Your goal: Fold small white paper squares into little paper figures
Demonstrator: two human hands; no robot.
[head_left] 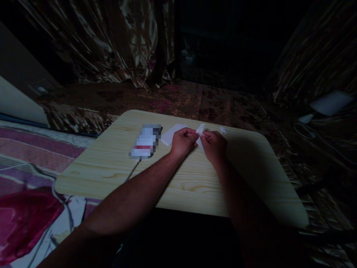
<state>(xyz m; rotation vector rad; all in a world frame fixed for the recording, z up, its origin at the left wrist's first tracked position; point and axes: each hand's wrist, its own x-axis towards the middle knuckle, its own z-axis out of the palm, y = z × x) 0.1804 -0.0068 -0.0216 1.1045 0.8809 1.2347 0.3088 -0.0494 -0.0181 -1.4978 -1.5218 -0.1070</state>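
Note:
Between my two hands is a small piece of folded white paper [200, 130], its pointed top sticking up above the fingers and a strip showing below. My left hand [182, 142] pinches its left side, fingers closed. From the other side my right hand [215, 145] grips it with thumb and fingers together. A stack of white paper sheets [170, 137] lies on the table just beyond and left of my left hand. Past my right hand sits a small white folded paper piece [223, 129].
The light wood-grain table [189, 184] has rounded corners. A phone [146, 141], its screen blurred out, lies left with a cable [132, 170] running toward me. A striped bed cover [36, 152] is at left, patterned curtains [134, 41] behind, and a white lamp [330, 103] at right.

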